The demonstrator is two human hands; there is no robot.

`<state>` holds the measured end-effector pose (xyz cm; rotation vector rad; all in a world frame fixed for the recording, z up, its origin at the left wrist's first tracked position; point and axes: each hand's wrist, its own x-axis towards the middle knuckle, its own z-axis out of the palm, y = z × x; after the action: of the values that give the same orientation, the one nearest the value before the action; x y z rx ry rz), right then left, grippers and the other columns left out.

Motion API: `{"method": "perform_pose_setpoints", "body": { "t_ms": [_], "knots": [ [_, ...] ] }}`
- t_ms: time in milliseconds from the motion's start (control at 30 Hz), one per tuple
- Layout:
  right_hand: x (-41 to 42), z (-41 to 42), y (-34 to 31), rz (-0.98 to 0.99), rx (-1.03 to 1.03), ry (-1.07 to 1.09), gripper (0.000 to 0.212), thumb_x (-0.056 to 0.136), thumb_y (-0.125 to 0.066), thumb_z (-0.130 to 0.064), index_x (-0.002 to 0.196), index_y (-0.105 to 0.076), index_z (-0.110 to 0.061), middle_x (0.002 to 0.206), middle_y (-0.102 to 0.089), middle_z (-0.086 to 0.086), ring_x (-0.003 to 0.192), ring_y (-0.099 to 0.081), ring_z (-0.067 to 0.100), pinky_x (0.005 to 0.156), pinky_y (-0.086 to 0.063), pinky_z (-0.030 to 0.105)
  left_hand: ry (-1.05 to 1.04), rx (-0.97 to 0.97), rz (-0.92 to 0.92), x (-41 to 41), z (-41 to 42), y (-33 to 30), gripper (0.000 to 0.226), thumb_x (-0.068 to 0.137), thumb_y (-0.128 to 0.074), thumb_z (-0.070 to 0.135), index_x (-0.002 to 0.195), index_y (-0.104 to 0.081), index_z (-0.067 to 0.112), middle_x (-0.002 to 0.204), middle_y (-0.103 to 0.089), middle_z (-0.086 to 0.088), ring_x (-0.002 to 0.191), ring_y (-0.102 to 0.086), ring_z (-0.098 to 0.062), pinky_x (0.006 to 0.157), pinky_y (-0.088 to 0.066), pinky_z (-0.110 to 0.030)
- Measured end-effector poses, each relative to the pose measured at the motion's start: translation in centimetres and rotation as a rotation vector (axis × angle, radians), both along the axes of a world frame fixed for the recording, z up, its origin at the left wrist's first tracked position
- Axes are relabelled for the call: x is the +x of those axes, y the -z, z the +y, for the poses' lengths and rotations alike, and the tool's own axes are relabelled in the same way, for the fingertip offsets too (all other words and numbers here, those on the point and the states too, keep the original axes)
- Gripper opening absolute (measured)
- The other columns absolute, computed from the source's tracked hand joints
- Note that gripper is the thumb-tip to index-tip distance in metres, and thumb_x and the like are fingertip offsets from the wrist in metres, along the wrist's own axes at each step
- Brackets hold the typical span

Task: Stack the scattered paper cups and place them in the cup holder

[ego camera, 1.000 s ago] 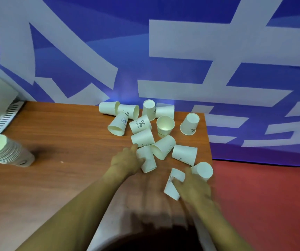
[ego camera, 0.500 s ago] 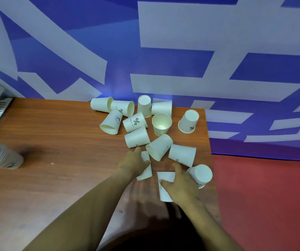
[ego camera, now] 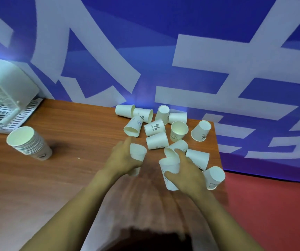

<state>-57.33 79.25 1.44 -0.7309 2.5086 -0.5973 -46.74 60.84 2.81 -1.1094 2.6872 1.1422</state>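
Each hand has its grip around one cup: left hand [ego camera: 123, 158] on a cup [ego camera: 138, 152], right hand [ego camera: 187, 173] on an upright cup [ego camera: 170, 169], probably for nesting; remaining loose cups [ego camera: 157, 140] litter the counter [ego camera: 69, 127], stack [ego camera: 28, 142] waiting left.

My left hand [ego camera: 123, 157] and my right hand [ego camera: 186, 175] are both bare: no gloves, and no rings that I can make out. My wrists carry no watch and no band. My forearms are bare too, with no sleeve showing anywhere along them, all the way to the bottom edge at about seven o'clock and five o'clock. Motion blur softens my fingers, so their finer details are lost. At six o'clock, between my forearms, sits a dark, blurred shape with a ragged upper edge; it seems to belong to me, but I cannot tell what it is.
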Motion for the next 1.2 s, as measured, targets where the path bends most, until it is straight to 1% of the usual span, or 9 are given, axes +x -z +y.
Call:
{"method": "perform_pose_setpoints", "body": {
  "t_ms": [100, 367, 533, 667, 733, 867, 1000, 1100, 1200],
  "knots": [
    [2.1, -2.0, -1.7, 0.055, -0.037, -0.042, 0.081, 0.076, -0.066, -0.045, 0.144, -0.022, -0.037, 0.135, -0.046, -0.003, 0.119, -0.051, 0.021, 0.09, -0.046, 0.037, 0.034, -0.035, 0.094, 2.3, -2.0, -1.9, 0.075, 0.066, -0.078, 0.023, 0.131, -0.04, 0.029, 0.116, -0.041, 0.003, 0.112, -0.041, -0.022, 0.083, -0.041, -0.033],
    [8.4, -10.5, -5.6, 0.118, -0.095, -0.014, 0.089, 0.077, -0.069, -0.043, 0.148, -0.018, -0.032, 0.148, -0.031, -0.003, 0.13, -0.042, 0.02, 0.095, -0.043, 0.037, 0.123, -0.018, 0.286, 10.0, -10.5, -5.8, 0.082, 0.07, -0.076, 0.021, 0.139, -0.033, 0.037, 0.121, -0.032, 0.009, 0.104, -0.045, -0.01, 0.085, -0.038, -0.022],
    [13.8, -17.6, -6.8, 0.143, -0.152, -0.002, 0.069, 0.064, -0.062, -0.061, 0.125, -0.041, -0.037, 0.122, -0.046, -0.008, 0.108, -0.052, 0.015, 0.083, -0.05, 0.039, 0.102, -0.006, 0.333, 16.2, -17.4, -6.9, 0.077, 0.077, -0.073, 0.022, 0.139, -0.031, 0.04, 0.12, -0.027, 0.012, 0.107, -0.041, -0.009, 0.085, -0.037, -0.022],
    [18.0, -22.4, -7.3, 0.147, -0.183, -0.023, 0.058, 0.07, -0.07, -0.049, 0.12, -0.044, -0.037, 0.12, -0.046, -0.011, 0.102, -0.049, 0.008, 0.081, -0.047, 0.033, 0.105, 0.014, 0.288, 20.3, -22.2, -6.8, 0.076, 0.082, -0.066, 0.021, 0.143, -0.025, 0.04, 0.119, -0.023, 0.012, 0.112, -0.041, -0.014, 0.088, -0.039, -0.025],
    [19.7, -23.9, -7.3, 0.131, -0.19, -0.018, 0.069, 0.071, -0.071, -0.047, 0.131, -0.04, -0.035, 0.129, -0.041, -0.011, 0.112, -0.048, 0.01, 0.089, -0.046, 0.035, 0.101, 0.033, 0.28, 22.0, -23.9, -6.9, 0.073, 0.083, -0.061, 0.022, 0.144, -0.024, 0.039, 0.119, -0.023, 0.01, 0.113, -0.045, -0.018, 0.086, -0.04, -0.025],
    [21.5, -25.3, -8.0, 0.153, -0.177, -0.012, 0.082, 0.074, -0.07, -0.046, 0.143, -0.029, -0.032, 0.138, -0.035, -0.009, 0.122, -0.047, 0.015, 0.095, -0.046, 0.037, 0.077, 0.052, 0.292, 24.2, -26.0, -7.5, 0.068, 0.085, -0.058, 0.018, 0.142, -0.026, 0.037, 0.122, -0.025, 0.007, 0.099, -0.052, -0.02, 0.065, -0.043, -0.016],
    [21.8, -26.3, -8.8, 0.184, -0.184, -0.019, 0.079, 0.067, -0.065, -0.051, 0.138, -0.034, -0.032, 0.132, -0.04, -0.01, 0.116, -0.049, 0.014, 0.089, -0.049, 0.039, 0.045, 0.016, 0.312, 25.0, -27.1, -8.1, 0.075, 0.081, -0.064, 0.022, 0.144, -0.026, 0.035, 0.123, -0.026, 0.006, 0.112, -0.045, -0.017, 0.092, -0.038, -0.026],
    [21.5, -27.2, -8.9, 0.198, -0.21, -0.036, 0.081, 0.055, -0.053, -0.063, 0.129, -0.041, -0.033, 0.124, -0.047, -0.011, 0.108, -0.052, 0.012, 0.081, -0.053, 0.038, 0.018, -0.009, 0.299, 25.3, -27.4, -8.6, 0.079, 0.079, -0.067, 0.022, 0.144, -0.026, 0.034, 0.122, -0.026, 0.007, 0.115, -0.042, -0.015, 0.094, -0.034, -0.025],
    [21.3, -28.2, -8.8, 0.191, -0.238, -0.053, 0.08, 0.059, -0.063, -0.061, 0.13, -0.04, -0.033, 0.128, -0.047, -0.013, 0.115, -0.051, 0.011, 0.085, -0.052, 0.037, 0.014, -0.053, 0.279, 25.8, -27.7, -8.8, 0.081, 0.078, -0.07, 0.027, 0.145, -0.026, 0.033, 0.123, -0.026, 0.009, 0.12, -0.042, -0.015, 0.095, -0.032, -0.023]
  ]
}}
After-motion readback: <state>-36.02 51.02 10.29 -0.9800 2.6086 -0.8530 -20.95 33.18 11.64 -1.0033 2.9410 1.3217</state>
